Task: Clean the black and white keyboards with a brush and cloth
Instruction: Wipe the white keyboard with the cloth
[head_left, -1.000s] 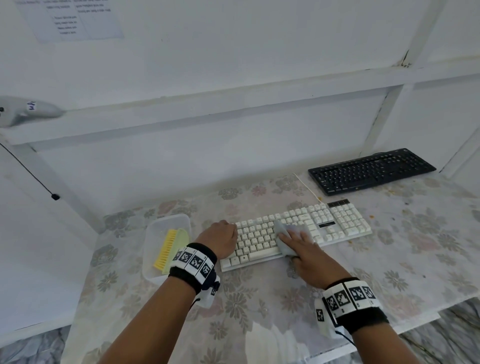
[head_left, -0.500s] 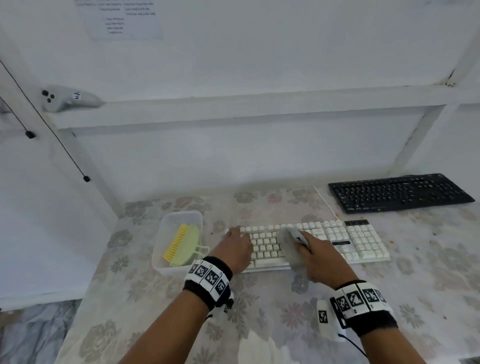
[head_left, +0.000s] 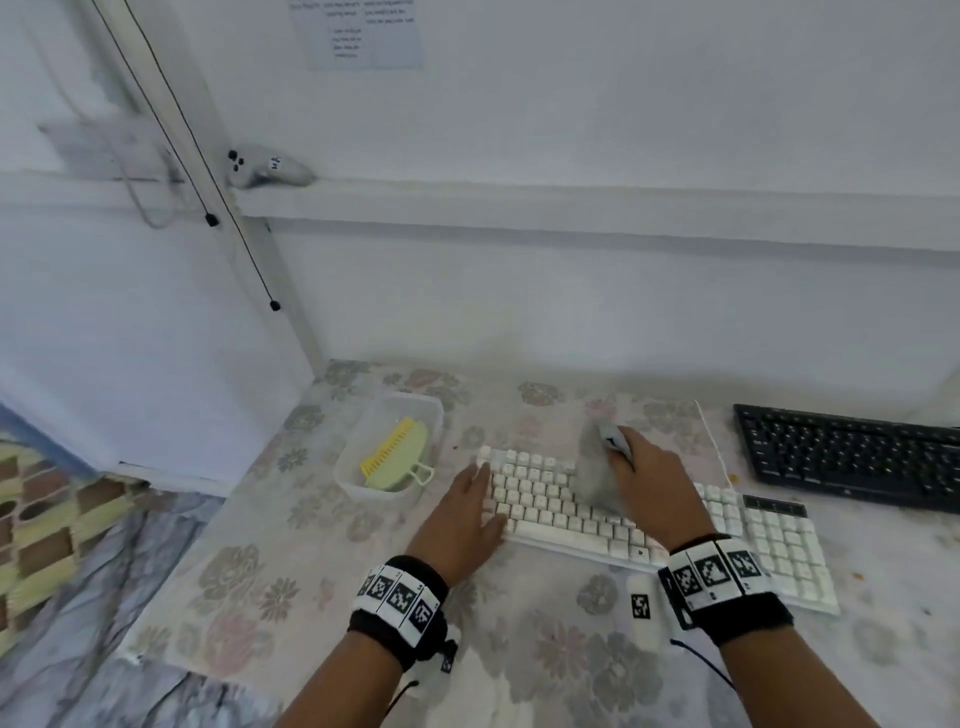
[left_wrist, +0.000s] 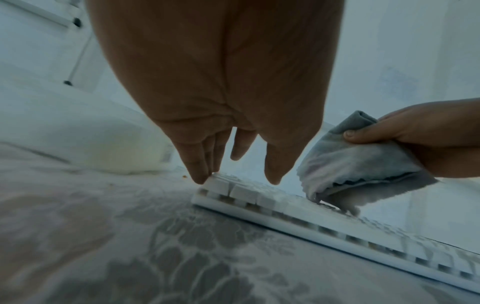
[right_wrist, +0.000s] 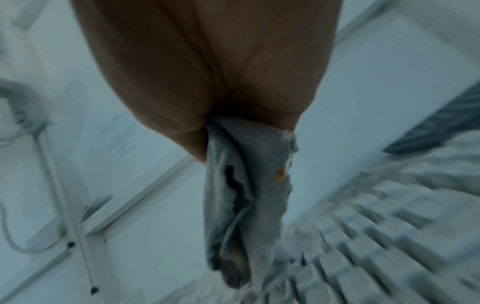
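White keyboard: near table front edge, blocky plastic keys | grey fuzzy cloth: bunched, gripped by right hand | left hand: fingers straight, touching keyboard's left end | legends unreadable

Grey cloth soft, fuzzy, frayed edges; white keyboard matt plastic; tub translucent plastic; table floral covering.
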